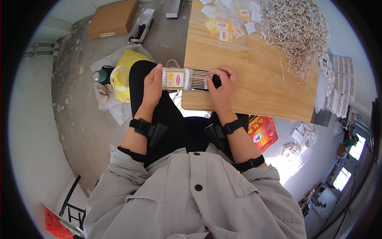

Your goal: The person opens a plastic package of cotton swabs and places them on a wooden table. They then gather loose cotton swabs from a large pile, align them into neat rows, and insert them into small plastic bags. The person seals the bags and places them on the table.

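Observation:
A flat pack of cotton swabs [175,79] with a yellow-and-white label lies level in front of me, partly over the near left edge of the wooden table [254,79]. My left hand [152,88] grips its left end, thumb on top. From the right end stretches a row of brown swab sticks [197,79] with something black at their far end. My right hand [223,88] is closed around that dark end, its fingers curled. What lies under those fingertips is partly hidden.
Loose cotton swabs [296,34] are heaped at the table's far right. Small yellow labels and clear bags [225,26] lie at its far edge. Bundled packs [341,83] stand beyond the right side. On the floor at left are a yellow bag [122,89], a bottle [99,75] and a cardboard box [111,19].

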`<state>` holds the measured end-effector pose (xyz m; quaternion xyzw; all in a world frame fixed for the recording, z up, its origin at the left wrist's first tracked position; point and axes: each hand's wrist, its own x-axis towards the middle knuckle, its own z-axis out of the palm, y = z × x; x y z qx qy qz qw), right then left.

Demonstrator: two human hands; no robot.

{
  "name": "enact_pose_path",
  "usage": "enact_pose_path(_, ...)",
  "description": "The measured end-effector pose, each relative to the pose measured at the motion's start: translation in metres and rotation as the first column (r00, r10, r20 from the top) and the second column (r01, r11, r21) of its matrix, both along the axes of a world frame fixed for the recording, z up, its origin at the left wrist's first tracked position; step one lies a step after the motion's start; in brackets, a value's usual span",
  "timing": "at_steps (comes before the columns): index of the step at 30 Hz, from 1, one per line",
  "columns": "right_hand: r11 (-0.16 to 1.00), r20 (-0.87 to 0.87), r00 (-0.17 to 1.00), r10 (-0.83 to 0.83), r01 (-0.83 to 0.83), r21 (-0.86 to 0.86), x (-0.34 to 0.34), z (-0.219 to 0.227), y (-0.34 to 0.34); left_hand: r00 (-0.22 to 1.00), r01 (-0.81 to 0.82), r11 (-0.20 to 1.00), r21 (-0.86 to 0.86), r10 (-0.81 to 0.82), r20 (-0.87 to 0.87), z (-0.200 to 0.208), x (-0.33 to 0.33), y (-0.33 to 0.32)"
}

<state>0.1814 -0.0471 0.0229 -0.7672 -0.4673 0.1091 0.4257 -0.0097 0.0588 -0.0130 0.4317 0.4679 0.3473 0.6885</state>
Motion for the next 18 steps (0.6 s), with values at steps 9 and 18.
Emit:
enact_pose_path(9, 0.944, -0.494, 0.854, -0.164, 0.281, 0.171, -0.002, -0.007, -0.003, 1.000, 0.001, 1.000, -0.003, -0.001, 0.004, 0.000, 0.001, 0.000)
enact_pose_path(18, 0.987, 0.022, 0.993, 0.114, -0.110, -0.121, -0.006, 0.023, -0.050, 1.000, 0.002, 0.999, -0.034, -0.002, -0.006, 0.005, 0.001, 0.000)
